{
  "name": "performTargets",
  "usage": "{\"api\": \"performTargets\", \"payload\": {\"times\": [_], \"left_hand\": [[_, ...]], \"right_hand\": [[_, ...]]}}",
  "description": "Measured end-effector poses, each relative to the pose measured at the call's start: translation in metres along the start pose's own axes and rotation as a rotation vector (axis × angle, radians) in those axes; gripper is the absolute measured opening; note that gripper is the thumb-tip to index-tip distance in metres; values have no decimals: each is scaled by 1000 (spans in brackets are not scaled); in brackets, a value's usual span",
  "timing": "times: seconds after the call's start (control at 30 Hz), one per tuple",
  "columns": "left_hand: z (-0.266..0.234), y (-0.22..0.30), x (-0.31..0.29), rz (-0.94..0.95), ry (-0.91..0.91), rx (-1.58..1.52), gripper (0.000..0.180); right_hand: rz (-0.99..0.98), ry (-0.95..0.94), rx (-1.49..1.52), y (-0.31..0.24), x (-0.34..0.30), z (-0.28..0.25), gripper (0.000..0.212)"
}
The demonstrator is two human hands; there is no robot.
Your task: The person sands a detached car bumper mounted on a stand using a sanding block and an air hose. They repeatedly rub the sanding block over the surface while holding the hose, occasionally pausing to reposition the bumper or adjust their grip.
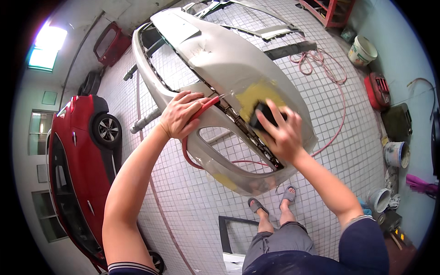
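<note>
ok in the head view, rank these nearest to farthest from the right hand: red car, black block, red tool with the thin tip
1. Black block: held in the right hand.
2. Red tool: to its left, gripped in the left hand.
3. Red car: farthest, at the left side of the picture.
</note>
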State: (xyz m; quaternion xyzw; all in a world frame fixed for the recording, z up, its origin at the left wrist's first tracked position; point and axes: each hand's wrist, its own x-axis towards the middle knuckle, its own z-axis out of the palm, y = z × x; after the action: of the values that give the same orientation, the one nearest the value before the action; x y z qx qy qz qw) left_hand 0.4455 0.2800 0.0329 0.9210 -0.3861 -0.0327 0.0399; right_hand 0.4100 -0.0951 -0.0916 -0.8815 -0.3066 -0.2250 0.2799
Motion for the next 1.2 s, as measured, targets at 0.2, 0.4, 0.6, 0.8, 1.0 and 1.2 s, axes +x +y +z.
{"api": "performTargets", "payload": {"times": [0.2,0.4,0.6,0.8,1.0,1.2], "left_hand": [[2,1,-1,29,37,-42,61],[3,-2,-1,43,57,3,55],[-2,1,5,36,57,-3,58],[5,-6,-1,41,68,-38,63],[1,-3,2,48,37,-11,61],[5,-4,-4,46,35,-42,57]], "right_hand": [[36,-18,38,-13,12,-1,61],[-8,-63,13,-1,-41,-5,58],[120,22,-27,-12,65,13,61],[-2,-38,27,3,-80,0,60],[205,66,-104,6,61,17,58],[54,-52,42,-14,-57,2,58]]}}
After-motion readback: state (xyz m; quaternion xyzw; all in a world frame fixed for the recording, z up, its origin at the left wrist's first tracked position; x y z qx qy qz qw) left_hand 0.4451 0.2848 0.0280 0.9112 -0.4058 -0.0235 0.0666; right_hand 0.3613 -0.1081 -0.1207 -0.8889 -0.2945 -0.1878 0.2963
